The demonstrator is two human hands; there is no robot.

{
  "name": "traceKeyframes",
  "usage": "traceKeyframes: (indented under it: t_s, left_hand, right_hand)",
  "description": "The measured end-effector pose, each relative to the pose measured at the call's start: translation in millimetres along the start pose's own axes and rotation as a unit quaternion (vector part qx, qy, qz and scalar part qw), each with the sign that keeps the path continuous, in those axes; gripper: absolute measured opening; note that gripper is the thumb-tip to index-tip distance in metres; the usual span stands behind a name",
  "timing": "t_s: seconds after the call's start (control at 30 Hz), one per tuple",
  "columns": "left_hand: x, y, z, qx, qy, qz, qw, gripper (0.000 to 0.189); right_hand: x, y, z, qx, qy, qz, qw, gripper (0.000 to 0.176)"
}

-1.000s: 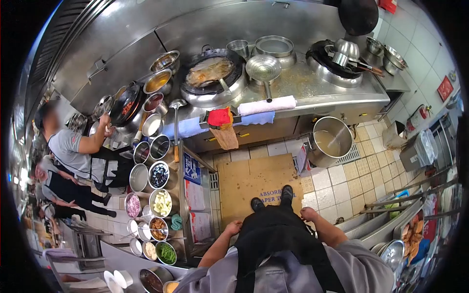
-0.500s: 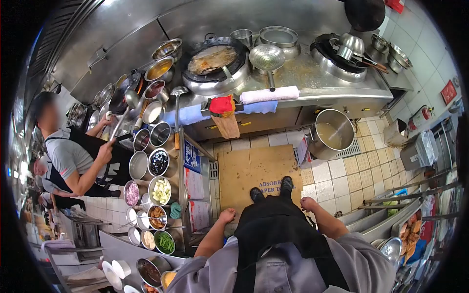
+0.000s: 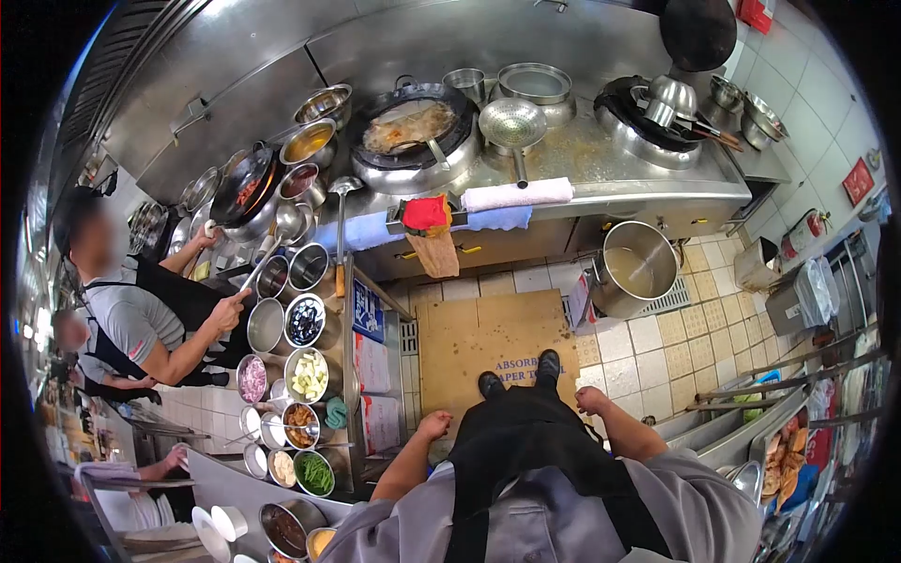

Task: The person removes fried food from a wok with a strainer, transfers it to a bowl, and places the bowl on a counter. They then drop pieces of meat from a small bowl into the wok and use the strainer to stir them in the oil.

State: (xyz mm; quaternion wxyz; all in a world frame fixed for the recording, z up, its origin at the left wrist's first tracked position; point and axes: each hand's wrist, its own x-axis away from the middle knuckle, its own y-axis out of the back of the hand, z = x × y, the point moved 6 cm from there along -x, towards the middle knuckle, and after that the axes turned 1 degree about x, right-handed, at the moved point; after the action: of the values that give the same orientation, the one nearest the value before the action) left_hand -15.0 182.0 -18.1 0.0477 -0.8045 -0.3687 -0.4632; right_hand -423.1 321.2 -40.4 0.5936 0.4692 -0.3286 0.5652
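Note:
My left hand (image 3: 435,425) hangs beside my apron, fingers curled in with nothing showing in them. On the other side my right hand (image 3: 591,401) is also curled closed and looks bare. Neither touches anything apart from me. The left one is nearest the steel counter with a metal bowl of white-green chopped vegetable (image 3: 308,373) and a bowl of green vegetable strips (image 3: 314,473). In front, a wok of bubbling oil (image 3: 410,124) sits on the stove with a ladle in it. A perforated strainer (image 3: 512,124) lies to its right.
Cardboard (image 3: 488,328) covers the floor under my feet. A tall pot of cloudy liquid (image 3: 640,263) stands front right. At left a co-worker (image 3: 155,310) works a wok (image 3: 246,183) with a ladle. Folded towels (image 3: 518,193) lie along the stove edge. A shelf rack is at right.
The co-worker has shifted the ladle toward the seasoning bowls and the wok now shows red food. Another person's arm has appeared at lower left. My hands have barely moved.

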Motion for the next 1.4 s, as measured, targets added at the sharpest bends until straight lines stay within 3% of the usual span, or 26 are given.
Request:
traceKeyframes:
  t_s: [0.03, 0.27, 0.33, 0.57, 0.63, 0.73, 0.87, 0.93, 1.07, 1.13, 1.17, 1.23, 1.4]
  left_hand:
    - [2, 0, 1, -0.004, 0.0, -0.006, 1.0, 0.023]
    - [1, -1, 1, -0.012, 0.0, -0.011, 1.0, 0.023]
    - [-4, -3, 5, 0.007, -0.008, -0.012, 1.0, 0.023]
    - [-9, -2, 6, 0.021, -0.021, -0.004, 1.0, 0.023]
    - [-15, -3, 13, 0.015, -0.017, 0.005, 1.0, 0.023]
    - [-26, -6, 25, 0.001, -0.016, 0.014, 1.0, 0.023]
    - [-15, -8, 15, -0.023, -0.013, 0.015, 1.0, 0.025]
    - [-1, -8, 0, -0.013, 0.007, 0.01, 1.0, 0.025]
    - [-3, -11, 5, 0.029, 0.017, 0.002, 0.999, 0.025]
    - [1, -11, 4, 0.034, 0.019, -0.003, 0.999, 0.026]
    - [3, -11, 3, 0.038, 0.017, -0.007, 0.999, 0.026]
    - [-7, -13, 16, 0.051, 0.017, -0.002, 0.999, 0.026]
    - [-14, -13, 30, 0.079, 0.026, 0.001, 0.997, 0.027]
  right_hand:
    - [-61, -1, -17, 0.308, 0.266, -0.024, 0.913, 0.026]
    - [-69, 5, -24, 0.257, 0.269, -0.032, 0.928, 0.022]
    - [-72, 4, -23, 0.218, 0.334, -0.01, 0.917, 0.024]
    - [-54, -1, -14, 0.226, 0.321, -0.011, 0.92, 0.024]
    - [-28, 0, -11, 0.127, 0.134, 0.015, 0.983, 0.024]
    - [9, 1, 1, 0.065, 0.083, -0.026, 0.994, 0.025]
    - [5, 0, -7, 0.085, 0.077, -0.022, 0.993, 0.026]
    - [-45, -2, -26, 0.252, 0.261, -0.026, 0.931, 0.026]
    - [-34, -6, -13, 0.247, 0.304, 0.003, 0.92, 0.026]
    - [12, -2, 4, 0.075, 0.068, -0.018, 0.995, 0.025]
    - [-4, -1, -5, 0.078, 0.068, -0.016, 0.995, 0.025]
    - [-58, -5, -21, 0.269, 0.32, -0.019, 0.908, 0.025]
    - [-61, -6, -20, 0.264, 0.283, -0.024, 0.922, 0.023]
